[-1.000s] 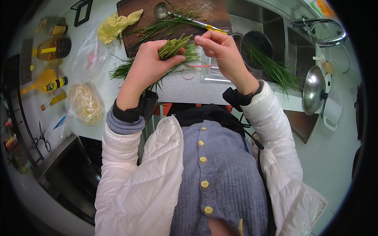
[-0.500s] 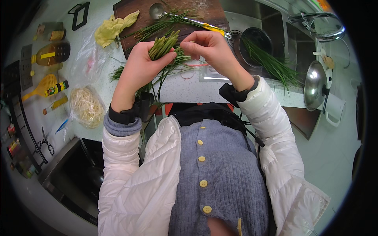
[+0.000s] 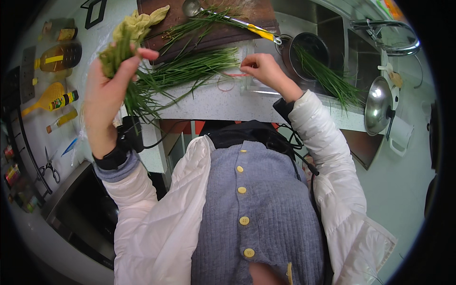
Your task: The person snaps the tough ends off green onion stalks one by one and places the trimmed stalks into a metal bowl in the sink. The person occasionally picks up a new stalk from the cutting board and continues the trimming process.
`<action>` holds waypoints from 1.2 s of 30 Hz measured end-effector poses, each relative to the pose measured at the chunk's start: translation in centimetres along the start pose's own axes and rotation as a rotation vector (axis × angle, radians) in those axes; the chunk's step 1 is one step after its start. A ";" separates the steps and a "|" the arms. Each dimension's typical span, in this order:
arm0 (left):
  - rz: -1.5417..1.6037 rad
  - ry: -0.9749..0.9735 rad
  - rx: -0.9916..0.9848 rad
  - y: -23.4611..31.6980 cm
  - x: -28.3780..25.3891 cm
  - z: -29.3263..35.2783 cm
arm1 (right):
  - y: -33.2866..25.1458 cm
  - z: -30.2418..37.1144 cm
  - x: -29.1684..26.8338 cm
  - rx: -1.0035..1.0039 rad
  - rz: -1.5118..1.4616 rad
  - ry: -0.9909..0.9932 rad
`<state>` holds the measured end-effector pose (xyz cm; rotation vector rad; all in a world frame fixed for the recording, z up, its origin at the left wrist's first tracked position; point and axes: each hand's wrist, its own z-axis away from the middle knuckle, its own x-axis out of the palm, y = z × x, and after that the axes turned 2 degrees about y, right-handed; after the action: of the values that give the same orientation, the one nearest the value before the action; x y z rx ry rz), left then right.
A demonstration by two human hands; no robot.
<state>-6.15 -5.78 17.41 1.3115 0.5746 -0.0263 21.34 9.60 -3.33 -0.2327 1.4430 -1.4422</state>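
Observation:
A bunch of garlic chives [image 3: 118, 56] is gripped in my left hand [image 3: 105, 97], its stalk ends pointing up and its leaves hanging below the fist. More loose chives [image 3: 194, 65] lie across the counter between my hands, pale ends toward the right. My right hand [image 3: 270, 72] is above the counter beside those pale ends, thumb and fingers pinched together. What the pinch holds, if anything, is too small to make out. A thin red string [image 3: 236, 75] lies close to its fingertips.
Behind the pile, a wooden cutting board [image 3: 166, 10] carries scattered chives and a yellow-handled ladle [image 3: 237, 23]. A yellow cloth [image 3: 140, 23] sits left of it. At right, a dark pot [image 3: 308, 50] with chives stands in the sink [image 3: 327, 19]; a metal lid [image 3: 378, 105] is farther right.
My left hand has carried its bunch of chives left, away from my right hand, uncovering the loose pile. My right hand has shifted slightly right and down.

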 end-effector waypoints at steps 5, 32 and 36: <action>0.009 0.085 -0.001 1.1 -0.9 0.5 | 1.2 1.2 3.3 -0.141 0.320 -0.005; 0.030 -0.419 0.130 2.4 11.5 -2.2 | -11.5 6.1 -8.9 -0.326 -0.594 0.213; 0.386 -0.291 0.047 4.8 11.2 -2.3 | -10.9 5.8 -10.4 -0.241 -0.775 0.304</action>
<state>4.25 1.01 16.80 1.4153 0.0694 0.0861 24.75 10.81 12.44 -0.8235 1.8895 -1.9711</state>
